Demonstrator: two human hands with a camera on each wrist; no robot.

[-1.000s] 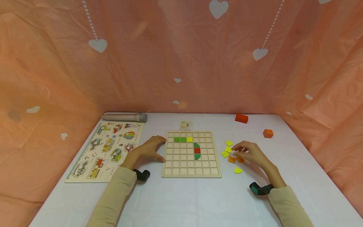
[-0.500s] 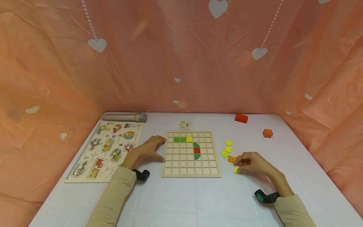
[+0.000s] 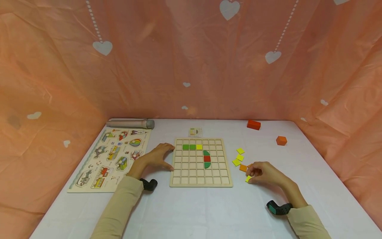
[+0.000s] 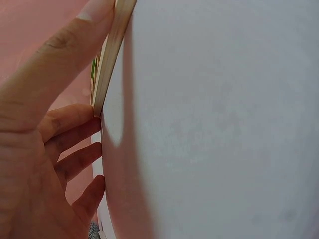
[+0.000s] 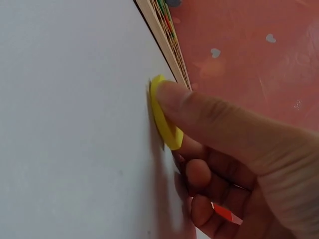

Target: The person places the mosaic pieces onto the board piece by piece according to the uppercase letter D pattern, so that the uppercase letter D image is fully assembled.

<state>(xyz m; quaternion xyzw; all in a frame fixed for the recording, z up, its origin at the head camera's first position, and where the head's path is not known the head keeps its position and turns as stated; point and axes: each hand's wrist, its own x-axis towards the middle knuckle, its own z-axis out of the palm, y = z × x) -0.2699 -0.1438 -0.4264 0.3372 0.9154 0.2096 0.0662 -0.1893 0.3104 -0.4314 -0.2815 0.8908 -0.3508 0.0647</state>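
Note:
The wooden grid board [image 3: 185, 176] lies in the middle of the table, with two green squares [image 3: 189, 147], a yellow square [image 3: 199, 147], a red square [image 3: 207, 158] and two green quarter-circles [image 3: 207, 165] in its cells. At its left edge rests my left hand [image 3: 156, 156], thumb and forefinger spread along the side; the left wrist view shows both touching the board's edge [image 4: 107, 64]. Right of the board, my right hand [image 3: 267, 173] pinches a yellow quarter-circle tile [image 5: 160, 117], its thumb over one face. The fingertip behind the tile is hidden.
Yellow square tiles [image 3: 240, 157] and orange tiles [image 3: 243, 168] lie between board and right hand. A pattern card [image 3: 195, 132] sits behind the board. Left are a picture puzzle [image 3: 119, 159] and a microphone [image 3: 131, 123]; back right, a red block [image 3: 253, 124] and an orange block [image 3: 281, 140].
My right hand has moved from the yellow and orange tiles toward me, down to the yellow quarter-circle, and grips it. My left hand has stayed at the board's edge.

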